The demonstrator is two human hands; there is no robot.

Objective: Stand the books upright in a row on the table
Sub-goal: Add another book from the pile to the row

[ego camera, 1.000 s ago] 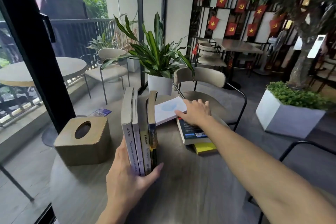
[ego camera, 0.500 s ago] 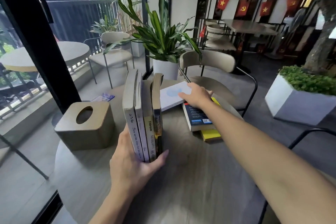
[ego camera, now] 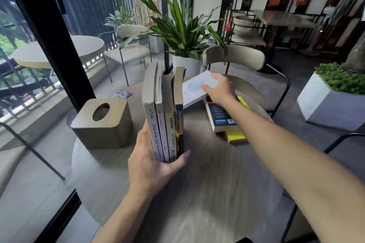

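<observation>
White-covered book (ego camera: pixel 199 89), flat a second ago, now tilts up off the far stack in the right hand (ego camera: pixel 219 89); the left hand (ego camera: pixel 152 162) clasps four upright books (ego camera: pixel 166 116) mid-table, awaiting a fifth.

Seven books show: four upright books (ego camera: pixel 167 116) in a row, one white book (ego camera: pixel 194 92) tilted, and two flat, a dark book (ego camera: pixel 219 117) on a yellow book (ego camera: pixel 235 136). There is one tissue box (ego camera: pixel 102 124), two hands, two round tables and two potted plants near them.
</observation>
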